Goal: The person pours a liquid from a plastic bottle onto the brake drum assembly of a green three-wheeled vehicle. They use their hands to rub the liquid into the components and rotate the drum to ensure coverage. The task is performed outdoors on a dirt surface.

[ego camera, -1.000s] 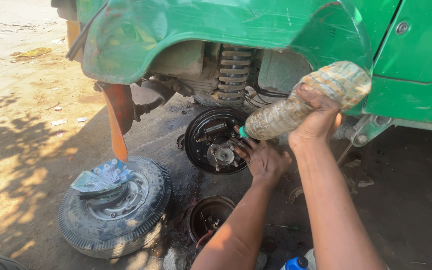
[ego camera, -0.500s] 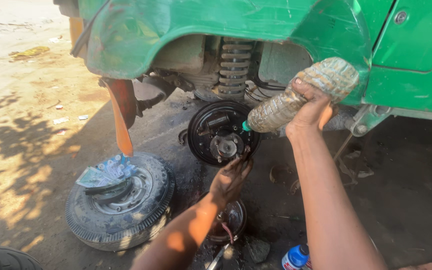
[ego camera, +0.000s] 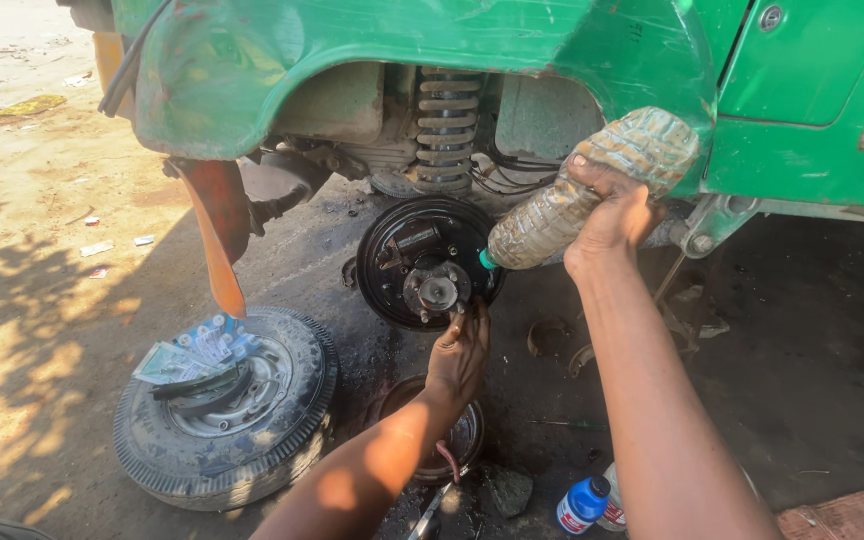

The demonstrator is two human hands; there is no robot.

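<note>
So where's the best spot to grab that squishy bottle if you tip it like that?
Probably around the wide ribbed body near its raised base, coming from above, as the right hand does. The plastic bottle slants down with its green cap toward the brake plate, so a grip high on the fat end steers the narrow neck. The left hand waits below.

The left hand (ego camera: 460, 352), lower and away from the brake plate (ego camera: 422, 262) half a second ago, now reaches up with its fingers (ego camera: 457, 315) at the hub (ego camera: 437, 292).
</note>
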